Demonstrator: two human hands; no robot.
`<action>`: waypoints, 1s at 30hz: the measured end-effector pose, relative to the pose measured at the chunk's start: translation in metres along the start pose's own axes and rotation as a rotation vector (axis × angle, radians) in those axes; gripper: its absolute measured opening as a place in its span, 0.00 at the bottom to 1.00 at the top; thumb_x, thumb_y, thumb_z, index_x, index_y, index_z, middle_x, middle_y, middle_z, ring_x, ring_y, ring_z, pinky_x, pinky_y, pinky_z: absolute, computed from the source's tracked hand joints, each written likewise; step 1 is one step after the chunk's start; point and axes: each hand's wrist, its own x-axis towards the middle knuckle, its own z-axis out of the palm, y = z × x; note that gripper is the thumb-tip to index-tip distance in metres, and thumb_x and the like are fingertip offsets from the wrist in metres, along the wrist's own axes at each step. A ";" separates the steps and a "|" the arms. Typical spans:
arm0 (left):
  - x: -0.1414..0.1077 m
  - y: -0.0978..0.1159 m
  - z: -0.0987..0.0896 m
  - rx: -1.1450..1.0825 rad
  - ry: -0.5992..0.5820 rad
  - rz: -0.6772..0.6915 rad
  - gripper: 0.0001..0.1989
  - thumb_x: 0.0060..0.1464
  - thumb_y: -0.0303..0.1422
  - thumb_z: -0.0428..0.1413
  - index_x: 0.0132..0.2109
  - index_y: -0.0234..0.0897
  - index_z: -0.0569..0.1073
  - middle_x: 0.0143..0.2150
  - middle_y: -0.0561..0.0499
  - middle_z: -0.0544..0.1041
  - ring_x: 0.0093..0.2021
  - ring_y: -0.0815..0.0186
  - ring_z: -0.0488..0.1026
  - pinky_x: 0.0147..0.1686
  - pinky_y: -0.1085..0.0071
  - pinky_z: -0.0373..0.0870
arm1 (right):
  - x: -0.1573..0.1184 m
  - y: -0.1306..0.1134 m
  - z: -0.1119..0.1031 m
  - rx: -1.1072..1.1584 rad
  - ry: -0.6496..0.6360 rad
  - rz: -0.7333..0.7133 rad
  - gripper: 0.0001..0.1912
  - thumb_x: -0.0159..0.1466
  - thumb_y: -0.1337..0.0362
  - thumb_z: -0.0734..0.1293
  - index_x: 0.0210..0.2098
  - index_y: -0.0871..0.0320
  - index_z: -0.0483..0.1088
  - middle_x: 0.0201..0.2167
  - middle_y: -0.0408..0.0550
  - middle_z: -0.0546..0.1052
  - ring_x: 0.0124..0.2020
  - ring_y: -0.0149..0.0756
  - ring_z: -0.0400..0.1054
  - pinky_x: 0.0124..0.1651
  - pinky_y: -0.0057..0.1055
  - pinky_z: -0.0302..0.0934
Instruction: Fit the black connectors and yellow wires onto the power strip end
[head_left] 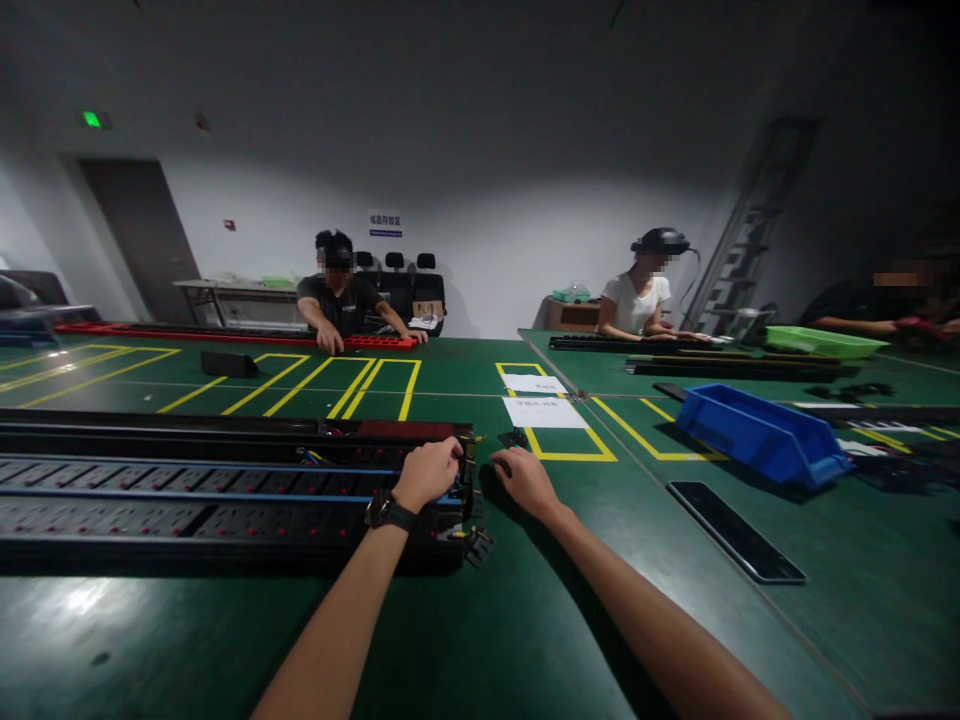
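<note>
Several long black power strips (255,522) with rows of sockets and red dots lie side by side on the green table, two blue lines along them. My left hand (429,474), a watch on its wrist, rests over their right end, its fingers curled down at the end; what they grip is hidden. Just right of that end is my right hand (525,480), low over the table with fingers bent together; anything in them is too small to make out. A small black part (514,437) lies beyond its fingertips. Loose wires and a black end piece (478,545) stick out at the near corner.
A blue bin (761,435) and a dark phone-like slab (735,530) lie to the right. White paper sheets (546,412) and yellow tape outlines mark the table. Across it, two people work at long strips; a green tray (825,342) stands at the far right near another person.
</note>
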 end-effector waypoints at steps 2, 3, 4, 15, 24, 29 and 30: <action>-0.001 0.000 0.000 -0.005 0.000 0.001 0.14 0.62 0.31 0.48 0.49 0.47 0.75 0.47 0.51 0.83 0.47 0.58 0.80 0.44 0.67 0.71 | 0.000 0.000 0.000 0.018 0.005 0.012 0.13 0.67 0.69 0.64 0.49 0.57 0.75 0.39 0.49 0.79 0.42 0.39 0.71 0.48 0.33 0.61; -0.001 0.000 -0.001 -0.005 -0.003 0.000 0.14 0.62 0.31 0.48 0.50 0.47 0.75 0.47 0.50 0.83 0.47 0.58 0.80 0.45 0.67 0.71 | 0.000 0.000 0.000 0.027 0.007 0.013 0.13 0.67 0.69 0.64 0.49 0.57 0.75 0.39 0.49 0.79 0.42 0.39 0.71 0.47 0.33 0.61; -0.002 0.001 -0.001 -0.004 -0.006 -0.002 0.14 0.63 0.31 0.48 0.50 0.47 0.75 0.47 0.50 0.83 0.47 0.58 0.80 0.45 0.67 0.71 | 0.000 0.000 0.000 0.035 0.008 0.009 0.12 0.67 0.68 0.64 0.48 0.57 0.75 0.39 0.49 0.79 0.42 0.40 0.70 0.47 0.33 0.61; -0.001 0.002 -0.002 0.021 -0.044 -0.040 0.15 0.64 0.32 0.47 0.52 0.47 0.74 0.49 0.49 0.82 0.48 0.58 0.79 0.46 0.66 0.71 | 0.001 0.002 0.002 0.207 0.090 -0.014 0.06 0.65 0.66 0.64 0.39 0.55 0.74 0.35 0.46 0.78 0.38 0.39 0.71 0.45 0.34 0.63; 0.000 -0.001 -0.001 0.036 -0.020 -0.011 0.14 0.63 0.31 0.48 0.51 0.47 0.74 0.47 0.49 0.82 0.47 0.57 0.80 0.45 0.65 0.71 | 0.028 -0.016 0.014 0.430 0.216 0.058 0.17 0.63 0.64 0.64 0.52 0.56 0.67 0.33 0.45 0.80 0.37 0.40 0.75 0.44 0.35 0.66; 0.000 -0.001 -0.001 0.043 -0.020 -0.014 0.14 0.63 0.31 0.48 0.50 0.46 0.74 0.47 0.49 0.83 0.47 0.57 0.80 0.45 0.65 0.71 | 0.036 -0.015 0.020 0.426 0.272 0.144 0.18 0.61 0.64 0.65 0.51 0.56 0.66 0.31 0.44 0.79 0.34 0.40 0.75 0.41 0.34 0.66; 0.000 0.000 -0.002 0.038 -0.020 -0.011 0.14 0.63 0.30 0.48 0.50 0.46 0.74 0.47 0.49 0.83 0.47 0.57 0.80 0.45 0.65 0.71 | 0.037 -0.014 0.020 0.427 0.280 0.154 0.19 0.61 0.63 0.65 0.52 0.56 0.66 0.31 0.44 0.79 0.33 0.40 0.75 0.40 0.34 0.66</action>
